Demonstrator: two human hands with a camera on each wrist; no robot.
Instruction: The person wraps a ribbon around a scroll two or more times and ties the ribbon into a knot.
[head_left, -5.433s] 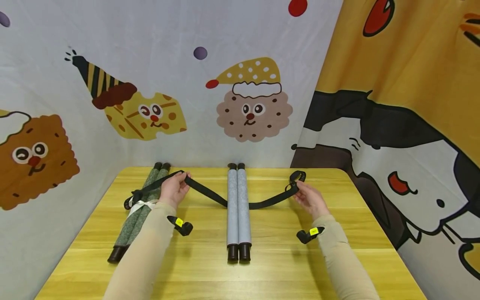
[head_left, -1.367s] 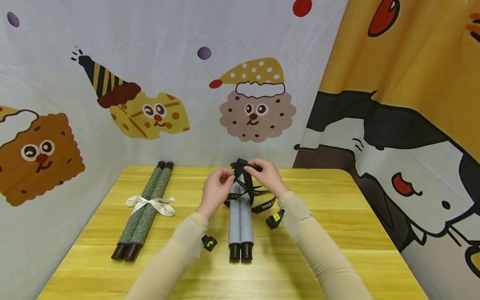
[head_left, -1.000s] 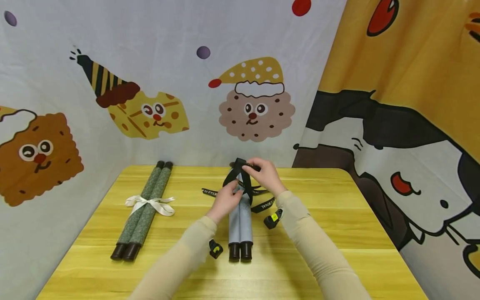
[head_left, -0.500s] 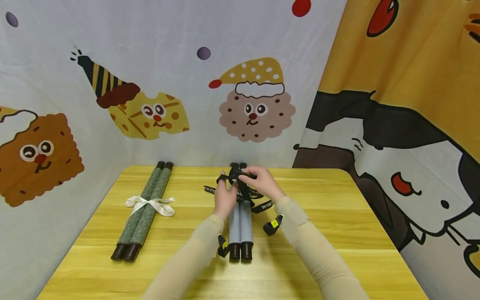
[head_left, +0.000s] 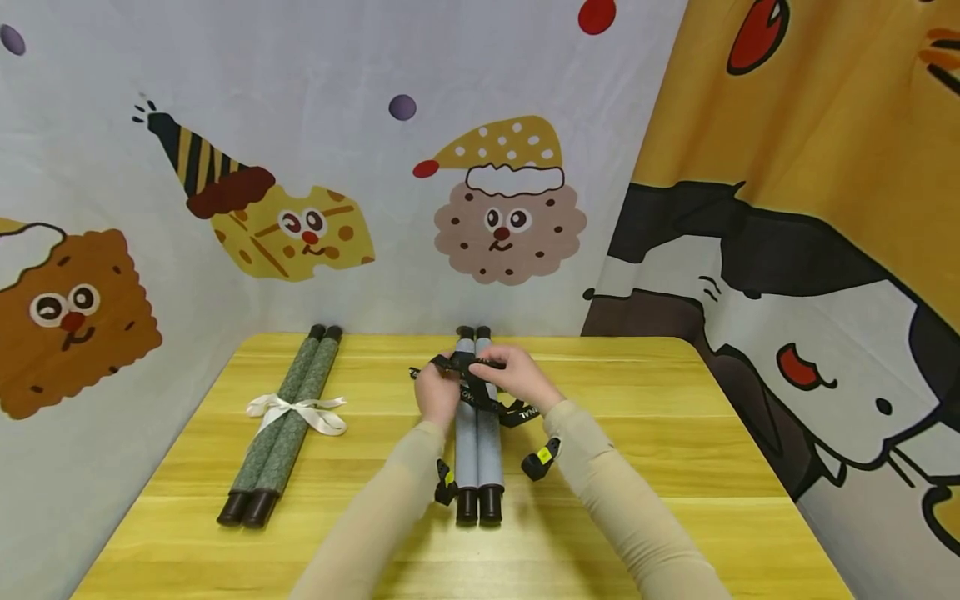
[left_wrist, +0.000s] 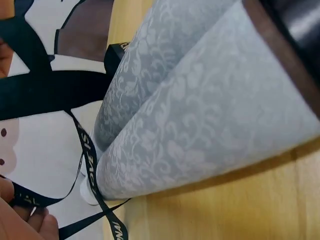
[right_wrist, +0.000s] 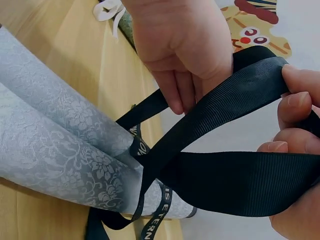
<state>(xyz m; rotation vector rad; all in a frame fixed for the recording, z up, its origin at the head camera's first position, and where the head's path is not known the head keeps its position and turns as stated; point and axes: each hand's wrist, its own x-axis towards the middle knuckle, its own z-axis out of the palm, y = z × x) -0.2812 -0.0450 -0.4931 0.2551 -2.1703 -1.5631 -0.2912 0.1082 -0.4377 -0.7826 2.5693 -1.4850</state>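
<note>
Two pale grey-blue patterned scrolls (head_left: 467,450) with dark brown end caps lie side by side mid-table in the head view. A black ribbon (right_wrist: 235,180) with pale lettering crosses over them and rises in loops. My right hand (head_left: 517,375) pinches loops of it between thumb and fingers, above the scrolls' far half. Just left of the scrolls, my left hand (head_left: 437,392) has the ribbon running across its curled fingers (left_wrist: 35,222). In the right wrist view, a ribbon loop (right_wrist: 255,55) passes beside the left hand's palm side.
On the left lie two green scrolls (head_left: 272,450), bound by a white ribbon bow (head_left: 296,408). The wooden table (head_left: 630,517) ends at a printed cloth backdrop (head_left: 405,283). A loose black ribbon end (head_left: 517,414) lies to the right of the grey-blue scrolls.
Earlier the ribbon stretched out to both sides under the grey-blue scrolls; now it is crossed and looped over them. Both hands came together, and lately moved slightly nearer with the loops.
</note>
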